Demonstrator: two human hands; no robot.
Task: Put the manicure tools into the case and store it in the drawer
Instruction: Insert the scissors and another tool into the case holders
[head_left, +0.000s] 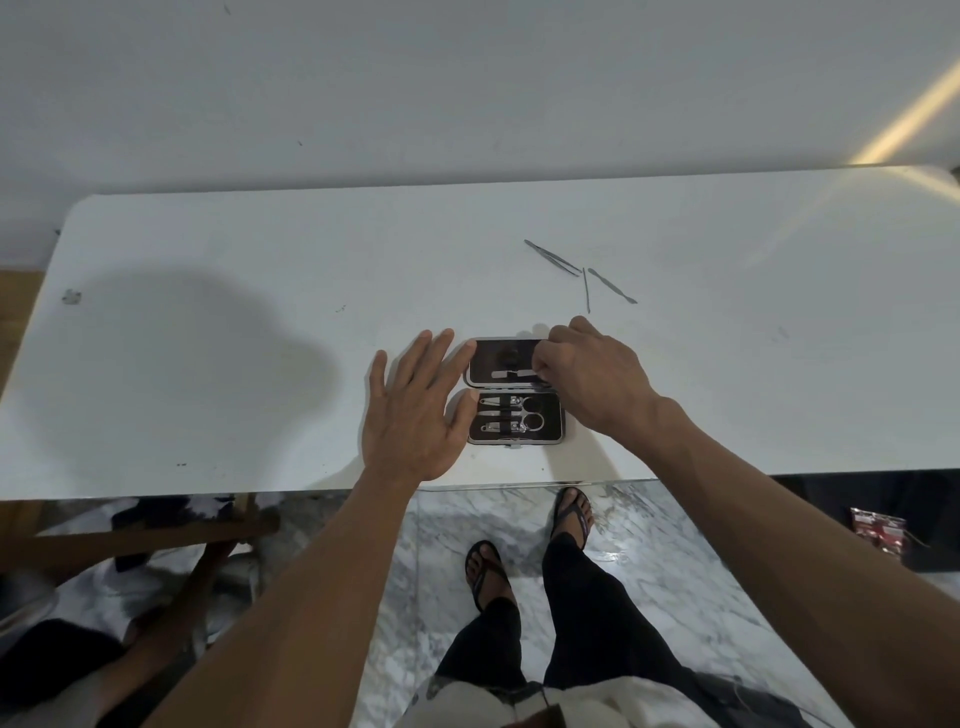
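Note:
A small dark manicure case (551, 432) lies open near the front edge of the white table (208, 374). Its near half holds clippers and scissors (530, 414) under a strap. A flat metal tool (511, 374) lies in the far half. My right hand (592, 379) has its fingers curled at that tool's right end, pinching it. My left hand (413, 410) lies with straight spread fingers against the case's left side. Tweezers (551, 257) and two thin metal tools (587, 290) (613, 286) lie loose behind the case.
The table stands against a pale wall. Below its front edge are a marble floor, my feet in sandals (570, 514), a wooden chair frame (156, 535) at the left and a red packet (878, 530) at the right. No drawer is in view.

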